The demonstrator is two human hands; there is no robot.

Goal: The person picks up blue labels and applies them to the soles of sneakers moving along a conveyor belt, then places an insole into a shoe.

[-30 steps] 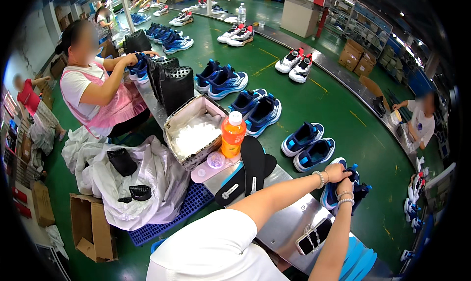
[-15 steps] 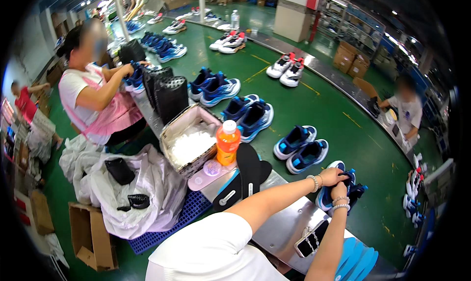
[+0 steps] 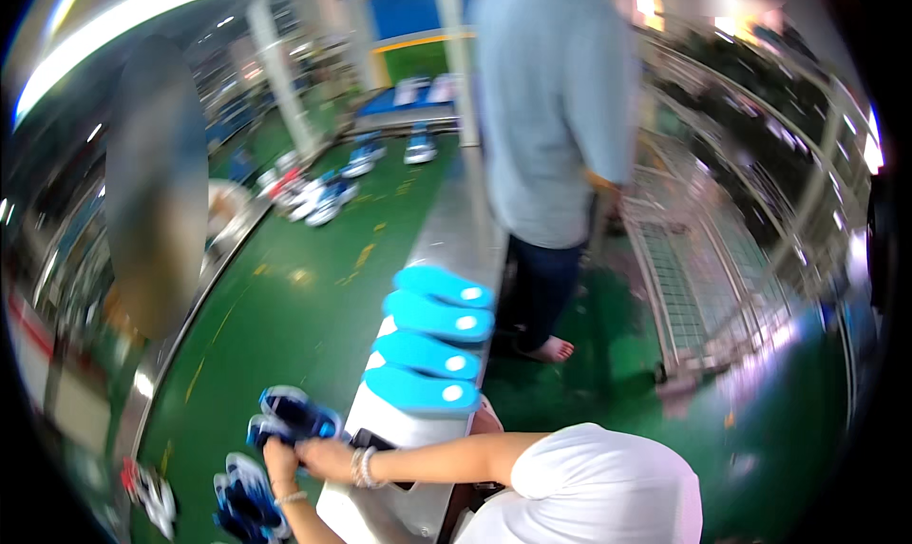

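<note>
A pair of dark blue sneakers (image 3: 296, 413) with light-blue trim sits on the green belt, beside the metal ledge. My left hand (image 3: 279, 460) is closed at the near side of these shoes, its fingers slightly smeared by motion. Right beside it, my right hand (image 3: 326, 458), with beaded bracelets at the wrist, grips the edge of the same pair. Both hands nearly touch, and the fingertips are partly hidden. A dark phone (image 3: 372, 439) lies on the ledge, partly covered by my right forearm. Farther along the ledge, several bright blue insoles (image 3: 423, 390) lie in a row.
Another blue pair of sneakers (image 3: 249, 498) stands nearer on the green belt (image 3: 285, 306). Red-and-white sneakers (image 3: 150, 496) are at lower left. A person in a grey-blue shirt (image 3: 546, 116) stands beyond the ledge, near a wire cart (image 3: 703, 287). A blurred person (image 3: 157, 183) is at left.
The view has swung far to the right, bringing the insoles, the standing person and the carts into sight. The box, bottle and pink-aproned co-worker have left it. Both hands stay at a sneaker pair.
</note>
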